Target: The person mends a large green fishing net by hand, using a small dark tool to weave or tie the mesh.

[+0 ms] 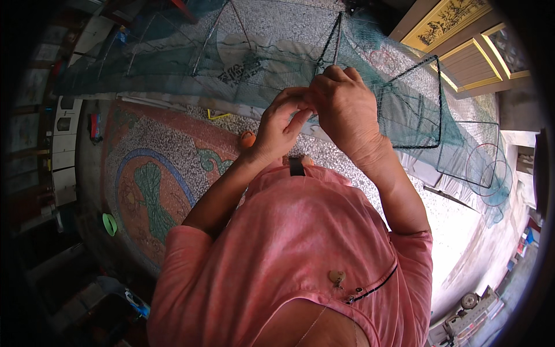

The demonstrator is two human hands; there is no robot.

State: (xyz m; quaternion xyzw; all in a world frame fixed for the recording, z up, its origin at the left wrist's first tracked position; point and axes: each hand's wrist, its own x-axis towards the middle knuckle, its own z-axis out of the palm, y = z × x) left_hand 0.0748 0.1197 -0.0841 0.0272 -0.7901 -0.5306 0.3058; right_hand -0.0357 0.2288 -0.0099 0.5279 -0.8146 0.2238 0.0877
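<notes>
A long green mesh net [231,58] with dark square frames stretches across the space before me. My right hand [347,113] is closed with its knuckles up, in front of the lower end of a dark net frame [337,37]. Beside it my left hand [280,121] has its thumb and fingers drawn together toward the right fingertips. The two hands meet at the net's near side. Whatever they pinch is small or hidden behind the fingers, so I cannot make it out. Another black-edged frame [440,104] stands in the mesh to the right.
Pale sheeting [425,170] lies under the net. The speckled floor carries a coloured oval pattern [153,196]. A green slipper [109,224] lies at left, and a yellow-edged piece [218,115] near the net. Yellow-trimmed panels [471,63] stand far right; a toy-like truck [471,315] sits lower right.
</notes>
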